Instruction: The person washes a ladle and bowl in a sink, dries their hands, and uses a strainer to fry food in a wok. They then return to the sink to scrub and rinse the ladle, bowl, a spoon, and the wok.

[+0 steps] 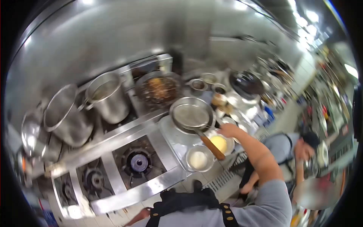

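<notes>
My right hand (pixel 228 130) reaches over the side counter with its fingers curled together. It is beside a bowl of yellow food (pixel 218 144) and a small white bowl (pixel 229 120); I cannot tell what the fingers hold. Just left of the hand, a round strainer (pixel 191 114) with a wooden handle (pixel 213 148) rests over a pan. A clear bowl of white powder (pixel 198 160) stands near the counter's front edge. My left hand (pixel 141 215) is low by my waist, its fingers hidden. Further back, pieces of food fry in dark oil in a wok (pixel 158 90).
Two tall steel pots (pixel 107 97) stand at the back left. Several burners (pixel 139 162) fill the front of the stove. A dark round lid or pan (pixel 246 85) and small containers (pixel 198 85) crowd the back counter. A co-worker (pixel 281 151) bends close on my right.
</notes>
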`<state>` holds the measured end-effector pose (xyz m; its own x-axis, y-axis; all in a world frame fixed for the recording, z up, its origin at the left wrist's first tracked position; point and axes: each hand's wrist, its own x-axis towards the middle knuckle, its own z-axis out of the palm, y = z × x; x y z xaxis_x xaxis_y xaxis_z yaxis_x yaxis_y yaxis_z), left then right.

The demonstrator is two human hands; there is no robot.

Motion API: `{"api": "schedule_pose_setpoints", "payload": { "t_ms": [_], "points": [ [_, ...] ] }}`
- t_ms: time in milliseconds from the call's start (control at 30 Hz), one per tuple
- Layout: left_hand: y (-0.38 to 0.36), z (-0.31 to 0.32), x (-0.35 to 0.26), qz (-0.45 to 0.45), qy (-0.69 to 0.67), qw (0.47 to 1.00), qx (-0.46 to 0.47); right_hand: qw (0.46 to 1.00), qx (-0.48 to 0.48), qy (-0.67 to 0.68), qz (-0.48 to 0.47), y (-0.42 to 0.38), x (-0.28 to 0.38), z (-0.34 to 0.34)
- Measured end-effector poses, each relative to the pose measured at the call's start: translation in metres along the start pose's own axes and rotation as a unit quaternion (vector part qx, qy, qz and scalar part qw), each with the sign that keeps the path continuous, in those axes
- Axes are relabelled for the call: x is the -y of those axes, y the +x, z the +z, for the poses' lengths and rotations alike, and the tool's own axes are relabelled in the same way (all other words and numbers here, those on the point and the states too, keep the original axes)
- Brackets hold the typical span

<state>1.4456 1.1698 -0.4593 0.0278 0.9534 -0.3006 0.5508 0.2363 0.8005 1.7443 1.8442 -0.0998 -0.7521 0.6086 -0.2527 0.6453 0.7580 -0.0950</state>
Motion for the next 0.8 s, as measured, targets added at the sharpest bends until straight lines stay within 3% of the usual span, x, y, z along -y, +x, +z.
{"api": "schedule_pose_setpoints", "payload": {
  "t_ms": [67,100,133,167,200,233,367,400,433,467,500,533,600,667,767,800],
  "points": [
    [-0.003,0.059,-0.006,-0.006,-0.016,0.998,-0.053,0.999,-0.019,0.031,0.006,-0.027,-0.02,-0.035],
    [0.008,0.065,-0.022,-0.199,-0.199,0.957,-0.077,0.999,-0.031,0.021,-0.01,-0.039,-0.024,-0.062],
    [0.01,0.071,-0.038,-0.38,-0.367,0.844,-0.089,0.999,-0.039,0.017,-0.023,-0.05,-0.028,-0.081],
    [0.0,0.084,-0.028,-0.201,-0.038,0.977,-0.062,0.998,-0.056,-0.006,-0.013,-0.047,-0.038,-0.095],
    [-0.004,0.1,-0.013,0.007,0.3,0.954,-0.023,0.996,-0.078,-0.03,-0.004,-0.036,-0.043,-0.111],
    [-0.007,0.117,-0.02,-0.01,0.298,0.954,-0.024,0.994,-0.09,-0.062,0.01,-0.025,-0.038,-0.131],
    [-0.015,0.152,-0.053,-0.172,0.039,0.984,-0.04,0.963,-0.211,-0.168,-0.013,0.07,-0.03,-0.168],
    [-0.023,0.158,-0.066,-0.212,-0.026,0.976,-0.039,0.972,-0.143,-0.185,0.015,0.105,-0.025,-0.178],
    [-0.018,0.164,-0.114,-0.226,-0.021,0.973,-0.03,0.971,-0.145,-0.186,0.031,0.121,-0.008,-0.187],
    [0.003,0.104,-0.205,-0.429,-0.107,0.89,-0.106,0.966,-0.202,-0.159,0.016,0.156,-0.009,-0.177],
    [-0.025,0.183,-0.105,-0.302,-0.509,0.751,-0.293,0.963,-0.212,-0.168,-0.011,0.182,-0.006,-0.173],
    [-0.018,0.174,-0.15,-0.311,-0.509,0.746,-0.296,0.97,-0.167,-0.174,0.011,0.191,0.014,-0.182],
    [0.018,0.117,-0.266,-0.491,-0.404,0.677,-0.37,0.972,-0.161,-0.171,-0.002,0.231,0.022,-0.168],
    [0.011,0.141,-0.275,-0.479,-0.446,0.632,-0.415,0.978,-0.152,-0.143,-0.014,0.25,0.037,-0.158],
    [0.001,0.185,-0.289,-0.477,-0.43,0.638,-0.424,0.987,-0.109,-0.119,-0.027,0.27,0.049,-0.144],
    [-0.019,0.233,-0.266,-0.477,-0.436,0.63,-0.431,0.991,-0.084,-0.106,-0.017,0.275,0.051,-0.141]
  ]
}}
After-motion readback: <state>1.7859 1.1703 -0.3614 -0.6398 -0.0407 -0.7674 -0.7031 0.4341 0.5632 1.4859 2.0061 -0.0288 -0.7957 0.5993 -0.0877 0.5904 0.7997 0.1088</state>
